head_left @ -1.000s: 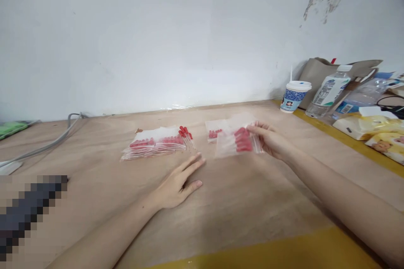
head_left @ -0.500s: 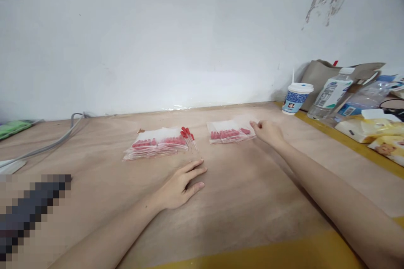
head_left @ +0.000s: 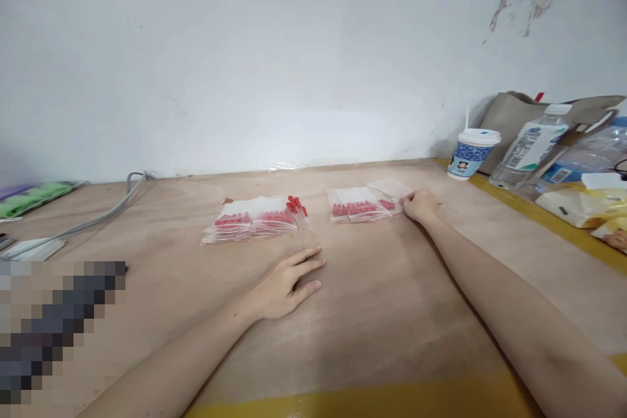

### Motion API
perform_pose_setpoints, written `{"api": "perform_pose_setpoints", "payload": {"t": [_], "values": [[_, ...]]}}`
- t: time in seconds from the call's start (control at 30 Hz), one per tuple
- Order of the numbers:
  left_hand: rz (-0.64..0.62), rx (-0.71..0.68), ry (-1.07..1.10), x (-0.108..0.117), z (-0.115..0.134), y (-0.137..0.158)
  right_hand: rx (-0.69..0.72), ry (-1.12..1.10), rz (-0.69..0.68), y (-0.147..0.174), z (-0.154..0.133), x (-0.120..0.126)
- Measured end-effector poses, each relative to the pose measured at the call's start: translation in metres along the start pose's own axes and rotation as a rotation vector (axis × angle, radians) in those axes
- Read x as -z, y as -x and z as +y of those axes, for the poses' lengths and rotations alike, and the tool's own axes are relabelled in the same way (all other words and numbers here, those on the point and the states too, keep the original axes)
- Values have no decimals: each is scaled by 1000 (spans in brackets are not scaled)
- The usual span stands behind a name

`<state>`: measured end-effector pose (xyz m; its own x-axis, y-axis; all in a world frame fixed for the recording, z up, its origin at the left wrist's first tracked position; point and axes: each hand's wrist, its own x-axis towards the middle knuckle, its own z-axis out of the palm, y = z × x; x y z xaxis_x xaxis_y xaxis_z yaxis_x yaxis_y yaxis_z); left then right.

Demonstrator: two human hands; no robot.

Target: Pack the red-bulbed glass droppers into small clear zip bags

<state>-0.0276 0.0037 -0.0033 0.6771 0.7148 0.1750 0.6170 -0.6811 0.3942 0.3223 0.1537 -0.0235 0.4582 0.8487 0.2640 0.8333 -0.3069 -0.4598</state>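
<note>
Palm down on the wooden table, my left hand (head_left: 290, 284) has its fingers spread and holds nothing. Just beyond its fingertips lie several loose red LEDs (head_left: 298, 209) with long thin legs. To their left is a stack of small clear bags (head_left: 249, 225) with white upper parts and red LEDs inside. My right hand (head_left: 424, 206) is curled at the right edge of a second group, its fingers closed on the side of a small plastic bag (head_left: 389, 192). The fingertips are partly hidden there. Other bags of red LEDs (head_left: 360, 208) overlap it on the left.
At the right stand a blue paper cup (head_left: 470, 155) with a straw, a plastic bottle (head_left: 533, 147), a grey bag (head_left: 504, 114) and yellow packs (head_left: 582, 202). A grey cable (head_left: 108, 212) and green items (head_left: 39, 198) lie left. The white wall (head_left: 235, 65) borders the table's back.
The view has shifted slightly left. My right hand's fingers have curled in more tightly at the bag's edge, and the bag's white part shows more. My left hand stays in place.
</note>
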Motion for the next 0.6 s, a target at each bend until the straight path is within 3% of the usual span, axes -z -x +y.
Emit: {"api": "perform_pose_setpoints", "payload": {"t": [0.13,0.2,0.27,0.37,0.43,0.53,0.6], "values": [[13,-2,-13,0,1,0,20,-73,164,4,-9,6],[62,-13,-25,0,2,1,223,-238,270,16,-20,11],[201,-38,-39,1,2,0,552,-469,295,38,-33,16],[490,-108,-41,2,1,0,996,-588,20,87,-52,25],[597,-151,-27,2,-1,0,1156,-544,-202,119,-62,33],[540,-139,-7,1,-2,1,1298,-385,-425,147,-73,42],[401,-111,2,0,-1,1,1252,-327,-452,150,-83,43]]}}
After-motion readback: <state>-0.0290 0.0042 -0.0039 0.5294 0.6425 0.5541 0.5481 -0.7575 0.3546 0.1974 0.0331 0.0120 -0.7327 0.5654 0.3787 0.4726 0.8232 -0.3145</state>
